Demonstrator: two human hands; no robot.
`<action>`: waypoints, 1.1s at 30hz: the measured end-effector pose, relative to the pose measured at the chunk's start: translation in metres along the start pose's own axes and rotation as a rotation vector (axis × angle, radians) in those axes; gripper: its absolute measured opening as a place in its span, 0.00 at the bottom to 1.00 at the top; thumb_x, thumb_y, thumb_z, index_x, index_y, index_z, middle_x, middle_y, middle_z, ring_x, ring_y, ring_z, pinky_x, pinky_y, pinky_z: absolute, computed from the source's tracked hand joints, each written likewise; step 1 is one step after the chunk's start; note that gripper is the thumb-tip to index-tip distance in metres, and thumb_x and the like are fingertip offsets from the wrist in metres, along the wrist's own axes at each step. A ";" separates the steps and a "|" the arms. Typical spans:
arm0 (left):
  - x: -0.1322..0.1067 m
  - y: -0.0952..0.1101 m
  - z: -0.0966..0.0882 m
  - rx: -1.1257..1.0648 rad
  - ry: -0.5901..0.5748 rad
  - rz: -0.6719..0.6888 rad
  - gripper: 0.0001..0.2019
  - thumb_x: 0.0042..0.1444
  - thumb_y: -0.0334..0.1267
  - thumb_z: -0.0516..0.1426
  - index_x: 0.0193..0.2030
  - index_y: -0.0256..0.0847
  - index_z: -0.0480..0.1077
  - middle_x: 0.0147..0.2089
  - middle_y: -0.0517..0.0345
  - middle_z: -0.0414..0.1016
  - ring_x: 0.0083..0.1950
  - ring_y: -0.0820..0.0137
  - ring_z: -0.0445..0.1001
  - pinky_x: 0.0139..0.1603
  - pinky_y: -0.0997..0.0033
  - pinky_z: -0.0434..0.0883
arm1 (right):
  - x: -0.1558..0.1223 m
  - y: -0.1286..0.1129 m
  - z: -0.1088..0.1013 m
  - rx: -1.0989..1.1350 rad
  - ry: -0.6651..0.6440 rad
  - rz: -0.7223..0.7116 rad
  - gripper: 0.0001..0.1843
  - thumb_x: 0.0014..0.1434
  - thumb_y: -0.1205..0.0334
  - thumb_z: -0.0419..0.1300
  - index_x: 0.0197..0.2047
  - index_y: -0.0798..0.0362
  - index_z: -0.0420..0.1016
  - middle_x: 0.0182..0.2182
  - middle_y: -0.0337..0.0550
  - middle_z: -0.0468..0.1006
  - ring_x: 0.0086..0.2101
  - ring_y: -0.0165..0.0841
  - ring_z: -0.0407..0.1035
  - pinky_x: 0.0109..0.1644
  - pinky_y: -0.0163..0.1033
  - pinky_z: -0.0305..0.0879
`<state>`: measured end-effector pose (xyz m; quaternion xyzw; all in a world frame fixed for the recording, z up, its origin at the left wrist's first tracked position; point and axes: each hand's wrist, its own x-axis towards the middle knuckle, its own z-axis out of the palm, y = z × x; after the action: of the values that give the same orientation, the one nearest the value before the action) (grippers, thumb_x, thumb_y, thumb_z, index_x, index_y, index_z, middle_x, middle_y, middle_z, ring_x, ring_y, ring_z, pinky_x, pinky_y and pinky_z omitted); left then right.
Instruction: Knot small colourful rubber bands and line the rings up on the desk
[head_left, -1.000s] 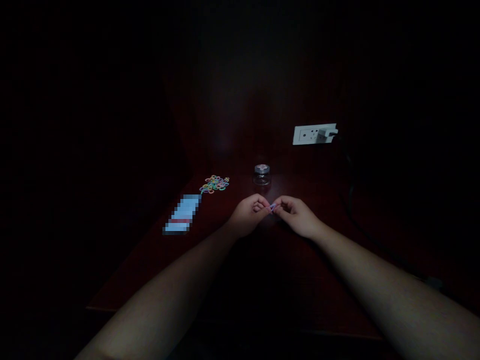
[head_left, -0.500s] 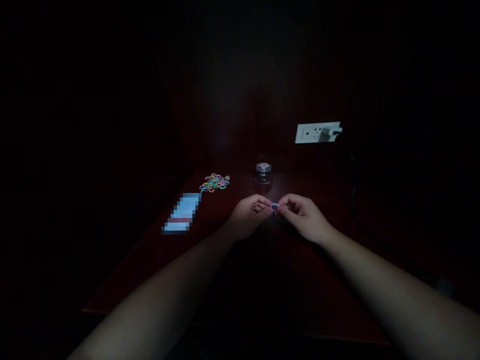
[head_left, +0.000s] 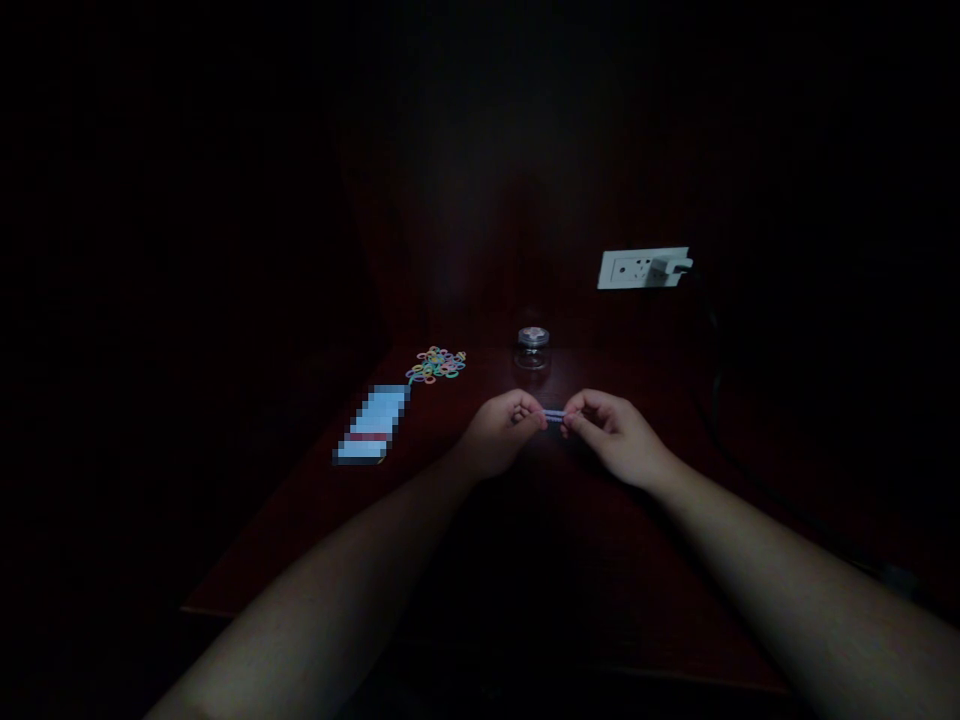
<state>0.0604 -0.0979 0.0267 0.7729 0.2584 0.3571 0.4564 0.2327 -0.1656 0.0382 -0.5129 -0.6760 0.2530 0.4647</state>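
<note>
A small purple hair tie (head_left: 554,415) is stretched between my two hands above the table, its two strands drawn nearly straight. My left hand (head_left: 504,432) pinches one end between thumb and fingers. At the other end, my right hand (head_left: 616,434) grips it in the same way. Behind my hands stands a clear round jar (head_left: 532,352) with a lid on. To the left lies a pile of pastel hair ties (head_left: 437,366), in pink, green, yellow and purple.
A phone (head_left: 373,424) with a lit, blurred-out screen lies on the left of the dark red table (head_left: 300,520). On the back wall is a white socket (head_left: 643,268) with a plug in it. A dark cable (head_left: 742,470) runs down the right side.
My hands have moved slightly apart, and the hair tie has gone from a loose ring to a stretched band. The whole view has shifted a little.
</note>
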 end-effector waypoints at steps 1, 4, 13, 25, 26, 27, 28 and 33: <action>0.000 0.000 0.000 0.003 0.006 0.002 0.07 0.53 0.38 0.54 0.32 0.36 0.68 0.30 0.59 0.72 0.29 0.76 0.65 0.29 0.77 0.60 | 0.000 0.001 -0.001 -0.013 0.010 -0.005 0.10 0.57 0.58 0.55 0.29 0.54 0.69 0.25 0.41 0.73 0.26 0.30 0.65 0.30 0.35 0.60; 0.000 0.002 -0.001 0.012 0.027 0.007 0.07 0.53 0.37 0.53 0.32 0.36 0.68 0.29 0.60 0.70 0.28 0.76 0.64 0.29 0.77 0.60 | 0.001 0.004 -0.002 -0.028 0.037 0.009 0.11 0.57 0.57 0.55 0.28 0.54 0.69 0.25 0.40 0.73 0.26 0.30 0.64 0.30 0.35 0.59; 0.002 0.002 0.003 0.006 0.014 -0.049 0.07 0.52 0.37 0.53 0.31 0.36 0.67 0.26 0.62 0.67 0.26 0.77 0.62 0.27 0.77 0.59 | 0.003 0.006 0.007 0.082 -0.015 0.080 0.11 0.56 0.55 0.56 0.30 0.55 0.68 0.23 0.40 0.72 0.24 0.28 0.64 0.28 0.34 0.59; 0.001 0.001 0.004 -0.064 0.014 -0.057 0.08 0.52 0.40 0.56 0.33 0.36 0.67 0.30 0.59 0.71 0.29 0.76 0.66 0.31 0.76 0.62 | 0.002 0.003 0.008 0.331 -0.007 0.099 0.13 0.51 0.56 0.62 0.37 0.54 0.68 0.27 0.40 0.74 0.27 0.29 0.70 0.32 0.35 0.66; 0.001 0.002 0.004 -0.053 0.013 -0.042 0.08 0.52 0.40 0.56 0.34 0.35 0.67 0.30 0.58 0.72 0.30 0.76 0.67 0.31 0.76 0.62 | 0.002 0.003 0.008 0.337 -0.008 0.117 0.13 0.51 0.55 0.62 0.36 0.55 0.68 0.26 0.40 0.74 0.26 0.28 0.70 0.32 0.35 0.66; 0.000 0.002 0.004 -0.045 0.014 -0.029 0.08 0.53 0.39 0.56 0.34 0.35 0.67 0.31 0.58 0.72 0.30 0.76 0.67 0.31 0.76 0.62 | 0.002 0.003 0.008 0.339 -0.010 0.133 0.13 0.51 0.55 0.62 0.36 0.55 0.69 0.25 0.40 0.74 0.26 0.28 0.70 0.31 0.35 0.66; 0.000 0.002 0.003 -0.040 0.014 -0.019 0.08 0.53 0.39 0.56 0.34 0.35 0.67 0.31 0.58 0.72 0.30 0.76 0.67 0.31 0.76 0.62 | 0.003 0.003 0.008 0.337 -0.012 0.146 0.14 0.51 0.55 0.62 0.36 0.55 0.69 0.25 0.40 0.74 0.26 0.28 0.70 0.31 0.35 0.66; 0.000 0.003 0.002 -0.048 -0.001 -0.005 0.08 0.54 0.39 0.56 0.34 0.35 0.67 0.30 0.58 0.71 0.30 0.76 0.66 0.30 0.76 0.62 | 0.003 0.004 0.007 0.303 -0.039 0.169 0.13 0.51 0.55 0.62 0.35 0.56 0.71 0.26 0.40 0.75 0.25 0.27 0.69 0.31 0.34 0.64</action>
<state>0.0621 -0.1008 0.0285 0.7612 0.2517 0.3617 0.4758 0.2277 -0.1608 0.0328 -0.4870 -0.5936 0.3999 0.5006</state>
